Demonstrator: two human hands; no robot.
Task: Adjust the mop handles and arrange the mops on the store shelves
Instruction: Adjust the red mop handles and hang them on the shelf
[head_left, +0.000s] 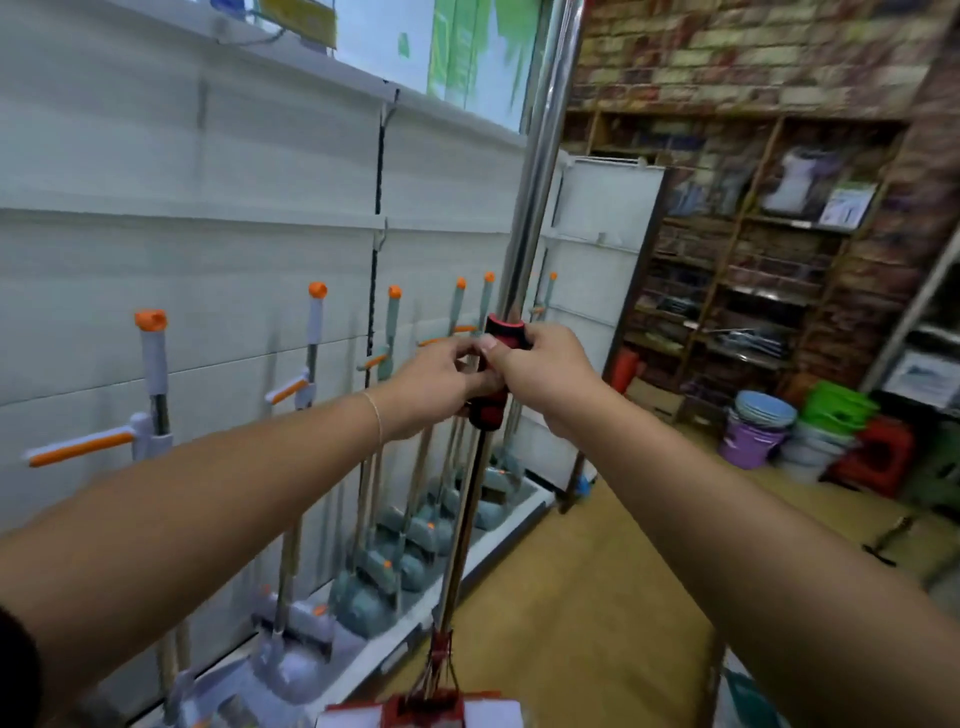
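Head view, left hand (441, 382), right hand (545, 374) gripping upright mop handle (537, 197)

A shop: mops (395, 467) racked, stocked shelves (753, 291).

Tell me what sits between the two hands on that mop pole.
In the head view, the red-and-black grip collar on the steel pole lies between the left hand and the right hand.

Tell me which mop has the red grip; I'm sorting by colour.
The mop held in both hands, left hand and right hand; the shelf mops have orange-tipped handles.
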